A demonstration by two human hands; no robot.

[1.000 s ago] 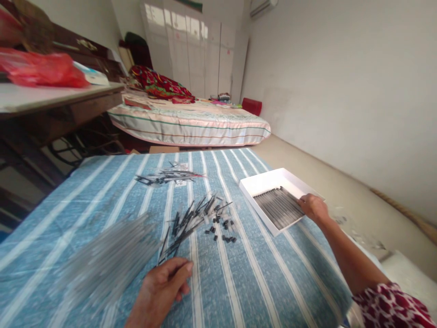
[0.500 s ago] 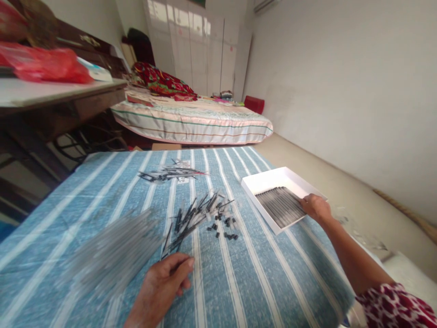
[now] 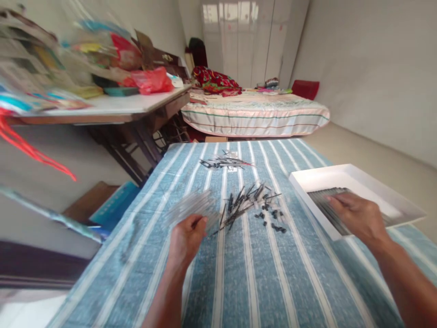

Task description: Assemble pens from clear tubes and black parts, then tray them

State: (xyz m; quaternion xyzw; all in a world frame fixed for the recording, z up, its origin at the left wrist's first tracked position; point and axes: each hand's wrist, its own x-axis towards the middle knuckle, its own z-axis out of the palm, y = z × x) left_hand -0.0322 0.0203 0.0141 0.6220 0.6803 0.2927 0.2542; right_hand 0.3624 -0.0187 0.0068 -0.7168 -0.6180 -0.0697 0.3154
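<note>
My left hand is over the striped cloth with its fingers curled and thumb pressed to them. What it holds, if anything, is hidden. Just beyond it lies a blurred bunch of slim clear tubes. My right hand reaches into a shallow white box, fingers closed and pointing down at a row of slim grey pen-like sticks. Whether a stick is between those fingers does not show. Between the hands are a heap of thin black-and-clear rods and several small black caps.
A blue-and-white striped cloth covers the work table. Another pile of dark thin pieces lies at its far side. To the left, a side table bears bags, including a red plastic bag. A bed stands beyond.
The view has swung left, so things appear further right. My left hand has moved forward to the clear tubes. My right hand has shifted from the box's right edge to over the sticks.
</note>
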